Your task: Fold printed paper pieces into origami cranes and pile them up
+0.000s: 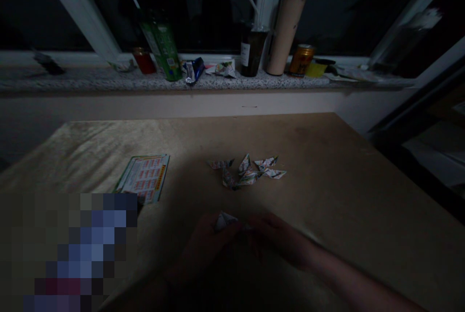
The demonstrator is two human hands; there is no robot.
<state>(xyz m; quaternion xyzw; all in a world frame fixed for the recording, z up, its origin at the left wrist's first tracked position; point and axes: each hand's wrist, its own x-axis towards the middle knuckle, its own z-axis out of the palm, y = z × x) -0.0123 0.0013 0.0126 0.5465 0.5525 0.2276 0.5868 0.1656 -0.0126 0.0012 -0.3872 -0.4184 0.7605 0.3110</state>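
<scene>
A small piece of folded printed paper (224, 220) is held low over the near part of the table, its pointed tip facing away from me. My left hand (205, 239) is closed around its left side, thumb on top. From the right, my right hand (272, 232) pinches the paper's other end; its fingertips are dim and partly hidden. Beyond both hands lies a loose group of several folded paper pieces (248, 176), pointed and printed like the one I hold.
A printed sheet (145, 176) lies on the table (327, 171) at left, beside a pixelated patch. On the window sill (218, 82) stand a green bottle (162, 50), a dark cup with straw (252, 50), a tall beige flask (288, 26) and a gold can (301, 60).
</scene>
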